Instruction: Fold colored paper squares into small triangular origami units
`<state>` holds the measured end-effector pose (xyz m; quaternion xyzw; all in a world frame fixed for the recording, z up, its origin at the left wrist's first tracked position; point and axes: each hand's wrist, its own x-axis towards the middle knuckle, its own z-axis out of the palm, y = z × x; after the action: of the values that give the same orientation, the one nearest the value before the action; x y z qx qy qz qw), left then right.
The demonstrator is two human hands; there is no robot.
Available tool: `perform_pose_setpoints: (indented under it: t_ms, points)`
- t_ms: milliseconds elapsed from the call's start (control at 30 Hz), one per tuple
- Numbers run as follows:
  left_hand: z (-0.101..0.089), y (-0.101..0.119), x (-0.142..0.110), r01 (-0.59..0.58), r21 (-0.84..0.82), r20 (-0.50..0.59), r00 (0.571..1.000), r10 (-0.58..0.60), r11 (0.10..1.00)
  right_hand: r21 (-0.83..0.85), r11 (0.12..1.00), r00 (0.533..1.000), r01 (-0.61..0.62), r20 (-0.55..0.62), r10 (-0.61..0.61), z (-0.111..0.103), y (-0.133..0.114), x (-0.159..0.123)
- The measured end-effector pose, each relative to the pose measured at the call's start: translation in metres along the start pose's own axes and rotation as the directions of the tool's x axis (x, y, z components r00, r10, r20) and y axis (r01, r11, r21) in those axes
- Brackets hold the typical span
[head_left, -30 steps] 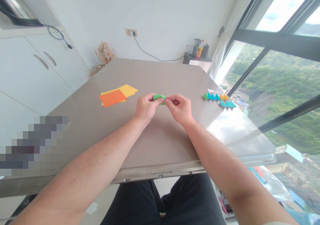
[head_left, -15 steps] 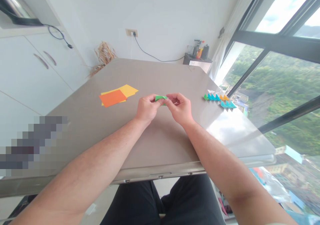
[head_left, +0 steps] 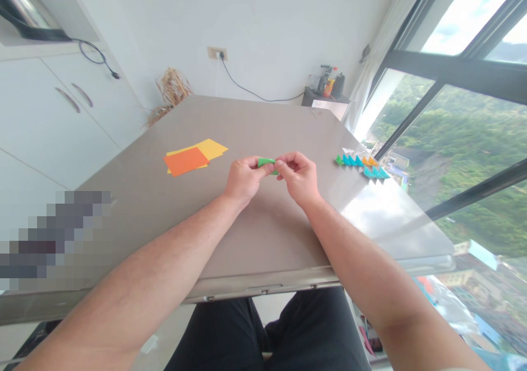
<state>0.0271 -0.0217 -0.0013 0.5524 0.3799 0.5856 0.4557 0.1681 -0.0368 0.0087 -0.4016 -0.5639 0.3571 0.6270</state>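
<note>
A small folded piece of green paper is held above the middle of the table, partly covered by my fingers. My left hand pinches it from the left, thumb on top. From the other side my right hand grips its right edge between thumb and fingers. Both thumbs nearly meet over the paper, so its exact shape is hard to make out. Orange paper overlaps yellow paper on the table to the left of my hands.
Small folded paper boats stand in rows near the window side, with a green one, several blue ones and orange. The grey table ends just before my lap. A bottle stands on a cabinet behind.
Both hands have shifted very slightly to the right with the green paper. My right thumb and fingers have moved a little along its right edge.
</note>
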Motion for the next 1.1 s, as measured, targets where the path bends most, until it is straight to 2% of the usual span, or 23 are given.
perform_pose_setpoints:
  t_ms: [233, 467, 767, 900, 1100]
  points:
    - [0.0, 0.002, -0.001, 0.017, -0.029, 0.036, 0.999, -0.016, 0.999, -0.019, 0.999, 0.999, -0.037, -0.009, 0.036, 0.0, -0.001, 0.001]
    - [0.003, 0.005, -0.003, 0.018, -0.046, 0.054, 0.998, -0.016, 0.999, -0.013, 1.0, 0.999, -0.021, -0.026, 0.021, 0.001, 0.0, 0.001]
    - [0.001, 0.008, -0.001, 0.031, -0.042, 0.042, 0.999, -0.029, 0.999, -0.051, 0.996, 0.997, -0.071, -0.006, 0.071, 0.002, -0.014, -0.004]
    - [0.002, 0.011, -0.003, 0.027, -0.014, 0.076, 0.997, -0.026, 1.0, -0.006, 0.997, 0.997, -0.081, -0.004, 0.081, 0.001, -0.01, -0.003]
    - [0.003, 0.013, -0.005, 0.036, 0.031, 0.081, 0.996, -0.039, 0.999, -0.026, 0.997, 0.997, -0.075, -0.026, 0.074, 0.001, -0.004, -0.002]
